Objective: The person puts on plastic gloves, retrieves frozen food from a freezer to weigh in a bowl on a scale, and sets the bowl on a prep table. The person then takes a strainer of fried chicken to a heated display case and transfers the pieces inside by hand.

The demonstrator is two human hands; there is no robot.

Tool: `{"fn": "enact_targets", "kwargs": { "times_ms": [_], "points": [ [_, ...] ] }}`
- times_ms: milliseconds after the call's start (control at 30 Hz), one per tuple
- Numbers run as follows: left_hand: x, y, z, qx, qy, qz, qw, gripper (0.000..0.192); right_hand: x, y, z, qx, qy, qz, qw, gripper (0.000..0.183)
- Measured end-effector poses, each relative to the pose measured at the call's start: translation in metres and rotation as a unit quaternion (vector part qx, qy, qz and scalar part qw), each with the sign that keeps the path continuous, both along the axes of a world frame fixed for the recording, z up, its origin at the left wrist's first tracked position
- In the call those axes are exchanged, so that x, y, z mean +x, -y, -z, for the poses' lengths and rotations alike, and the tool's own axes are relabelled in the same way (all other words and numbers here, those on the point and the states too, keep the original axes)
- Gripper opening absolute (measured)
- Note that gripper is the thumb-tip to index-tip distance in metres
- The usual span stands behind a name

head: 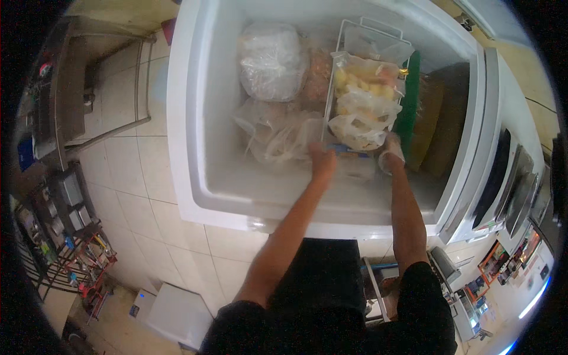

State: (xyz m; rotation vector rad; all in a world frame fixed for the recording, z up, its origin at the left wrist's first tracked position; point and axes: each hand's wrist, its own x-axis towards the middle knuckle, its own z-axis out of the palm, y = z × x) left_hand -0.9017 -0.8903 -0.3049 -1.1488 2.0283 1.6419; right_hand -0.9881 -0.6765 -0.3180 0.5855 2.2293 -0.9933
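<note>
Both hands reach down into an open chest freezer (pixel 275 224). My left hand (pixel 322 162) is blurred, beside the near left corner of a white wire basket (pixel 329 95) and the translucent plastic bags (pixel 284 140); whether it grips anything is unclear. My right hand (pixel 391 153) is at the basket's near right corner, partly behind clear plastic, touching or close to a tied plastic bag (pixel 359 131); its fingers are mostly hidden. In the basket lies a clear bag of yellowish pieces (pixel 364 84). A large wrapped white bundle (pixel 273 62) sits at the far left.
A green sheet or panel (pixel 407 102) and brown cardboard (pixel 443 120) stand right of the basket. Reddish-brown bagged contents (pixel 317 73) lie to its left. Beyond the freezer are a metal-framed table (pixel 71 88) at left and a white box-shaped object (pixel 179 315) on the tiled floor.
</note>
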Motion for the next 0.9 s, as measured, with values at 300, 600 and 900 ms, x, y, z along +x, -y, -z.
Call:
{"fn": "enact_targets", "kwargs": {
  "times_ms": [300, 600, 900],
  "points": [
    [-0.049, -0.016, -0.007, 0.022, -0.037, 0.085, 0.995, 0.055, -0.004, -0.088, 0.117, 0.042, -0.152, -0.101, 0.982, 0.036],
    [-0.035, -0.004, -0.022, -0.206, -0.176, 0.167, 0.948, 0.063, -0.006, -0.049, 0.068, 0.117, -0.071, -0.270, 0.953, 0.033],
    [-0.056, -0.010, -0.084, -0.003, -0.242, 0.125, 0.962, 0.080, 0.001, -0.060, 0.047, -0.125, -0.064, 0.151, 0.978, 0.035]
  ]
}}
